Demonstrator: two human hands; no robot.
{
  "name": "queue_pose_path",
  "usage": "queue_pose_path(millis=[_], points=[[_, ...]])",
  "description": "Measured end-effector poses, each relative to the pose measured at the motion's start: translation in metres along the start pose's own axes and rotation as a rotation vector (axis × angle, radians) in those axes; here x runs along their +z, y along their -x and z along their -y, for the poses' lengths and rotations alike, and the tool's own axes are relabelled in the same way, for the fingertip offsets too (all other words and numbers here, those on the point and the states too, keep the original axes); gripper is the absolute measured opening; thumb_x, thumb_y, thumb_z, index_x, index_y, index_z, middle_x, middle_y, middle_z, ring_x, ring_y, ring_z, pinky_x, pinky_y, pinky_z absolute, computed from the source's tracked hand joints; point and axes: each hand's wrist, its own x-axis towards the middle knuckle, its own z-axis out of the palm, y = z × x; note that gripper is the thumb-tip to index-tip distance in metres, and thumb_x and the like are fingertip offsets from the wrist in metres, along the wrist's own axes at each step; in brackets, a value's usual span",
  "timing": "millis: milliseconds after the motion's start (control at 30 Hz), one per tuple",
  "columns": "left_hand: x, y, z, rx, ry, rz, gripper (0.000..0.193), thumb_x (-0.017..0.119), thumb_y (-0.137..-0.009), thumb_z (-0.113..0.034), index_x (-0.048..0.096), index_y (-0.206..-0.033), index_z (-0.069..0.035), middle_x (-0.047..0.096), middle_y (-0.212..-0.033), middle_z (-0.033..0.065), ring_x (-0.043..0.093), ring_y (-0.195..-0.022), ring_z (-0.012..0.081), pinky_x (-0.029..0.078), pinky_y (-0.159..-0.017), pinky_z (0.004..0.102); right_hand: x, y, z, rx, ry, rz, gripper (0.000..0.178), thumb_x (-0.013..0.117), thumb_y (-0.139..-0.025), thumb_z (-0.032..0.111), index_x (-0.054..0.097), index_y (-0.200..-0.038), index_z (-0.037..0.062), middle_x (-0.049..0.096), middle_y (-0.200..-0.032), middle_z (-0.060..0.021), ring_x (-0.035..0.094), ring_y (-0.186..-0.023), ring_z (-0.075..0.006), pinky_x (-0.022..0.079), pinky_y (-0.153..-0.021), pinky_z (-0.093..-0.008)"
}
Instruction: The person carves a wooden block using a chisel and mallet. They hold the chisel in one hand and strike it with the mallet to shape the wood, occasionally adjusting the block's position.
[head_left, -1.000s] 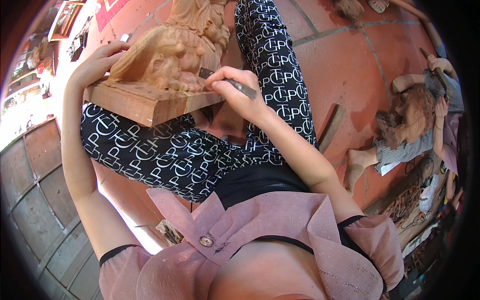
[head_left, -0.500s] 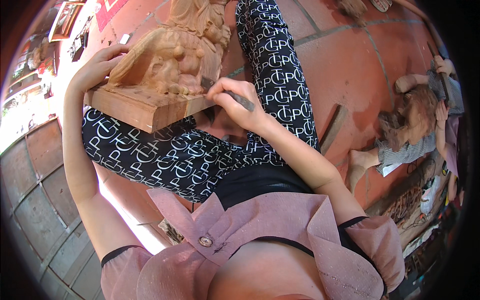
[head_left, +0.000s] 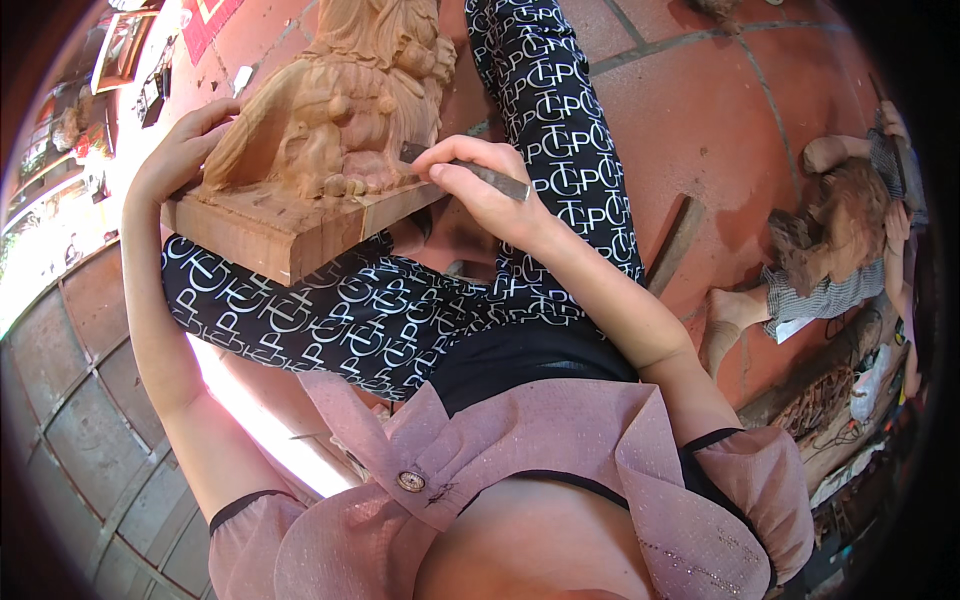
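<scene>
A carved wooden statue (head_left: 340, 110) on a thick square base (head_left: 235, 238) rests over my bent left leg, its top cut off by the upper edge of the picture. My left hand (head_left: 185, 150) holds the statue's left side, the fingertips partly hidden behind the carved folds. In my right hand (head_left: 490, 190) is a slim metal carving chisel (head_left: 505, 184), pinched between thumb and fingers. Its tip lies against the low carved part near the base's right edge. My right hand stays beside the statue, above the gap between my legs.
On the right, another person (head_left: 785, 290) sits on the tiled floor with a rough wooden carving (head_left: 835, 225) and a hand on a tool. A wooden stick (head_left: 675, 243) lies between us. Several tools (head_left: 815, 410) lie at the lower right. A grey grid panel (head_left: 90, 430) is on the left.
The chisel has tilted slightly in my right hand, and its shiny back end now shows. The statue sits a little further left and higher in the picture; my left hand still holds it.
</scene>
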Motion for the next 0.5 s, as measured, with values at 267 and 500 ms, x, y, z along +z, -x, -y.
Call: queue_pose_path(millis=[267,500], points=[[0.000,-0.001,-0.002,-0.008,0.022,0.013,0.031,0.049,-0.097,-0.018,0.056,-0.122,-0.001,0.062,-0.109,0.0044,0.055,-0.100,0.0104,0.042,-0.091,0.0237,0.007,0.000,0.001,0.011,0.025,0.021,0.019,0.055,-0.081,0.013,0.068,-0.087,0.0003,0.066,-0.074,-0.0101,0.062,-0.068,-0.0161,0.048,-0.064,-0.0292],[0.003,-0.001,-0.005,-0.012,0.009,0.018,0.031,0.049,-0.097,-0.018,0.056,-0.122,0.000,0.062,-0.109,0.0040,0.055,-0.100,0.0104,0.042,-0.091,0.0242,0.005,-0.008,0.006,0.019,0.061,0.008,0.019,0.055,-0.082,0.013,0.068,-0.087,0.0001,0.068,-0.077,-0.0105,0.064,-0.072,-0.0173,0.049,-0.066,-0.0293]])
